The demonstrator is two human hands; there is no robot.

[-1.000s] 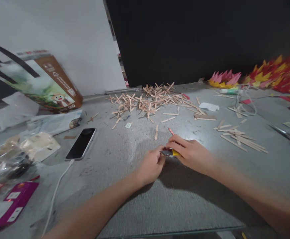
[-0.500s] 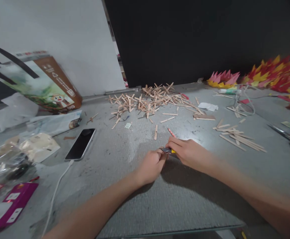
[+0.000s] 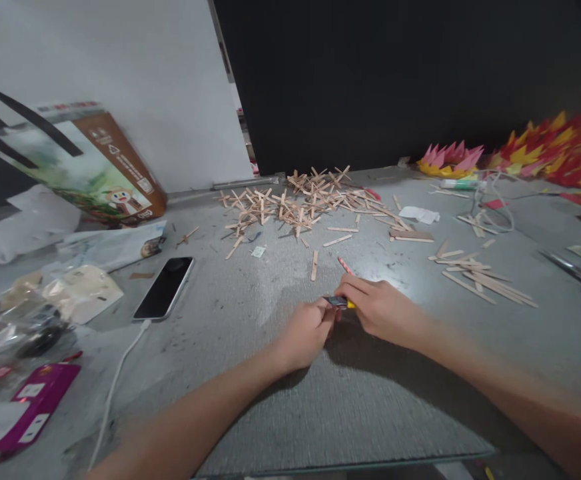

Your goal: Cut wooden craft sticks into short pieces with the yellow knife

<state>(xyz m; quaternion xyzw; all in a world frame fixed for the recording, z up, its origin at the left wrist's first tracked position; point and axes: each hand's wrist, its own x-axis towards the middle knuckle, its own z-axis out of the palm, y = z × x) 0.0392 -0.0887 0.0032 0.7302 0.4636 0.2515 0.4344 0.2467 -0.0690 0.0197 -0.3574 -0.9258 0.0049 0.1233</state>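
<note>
Both my hands meet at the middle of the grey table (image 3: 350,400). My left hand (image 3: 304,333) is curled, its fingertips pinching one end of a small grey and yellow object (image 3: 338,302), perhaps a utility knife. My right hand (image 3: 383,308) is closed over the object's other end, covering most of it. A short red-and-white stick (image 3: 344,265) lies just beyond my right fingers. A single wooden stick (image 3: 314,265) lies a little farther back.
A pile of wooden craft-stick crosses (image 3: 295,200) lies at the back, loose sticks (image 3: 485,280) at right. A phone (image 3: 163,287) on a white cable, a paper bag (image 3: 83,167), plastic packets (image 3: 25,313) and a magenta box (image 3: 25,413) are left. Paper flowers (image 3: 550,150) and scissors (image 3: 580,277) are right.
My right hand has drawn slightly back over the small object, hiding more of its yellow part. My left hand has stayed in its pinch at the same spot.
</note>
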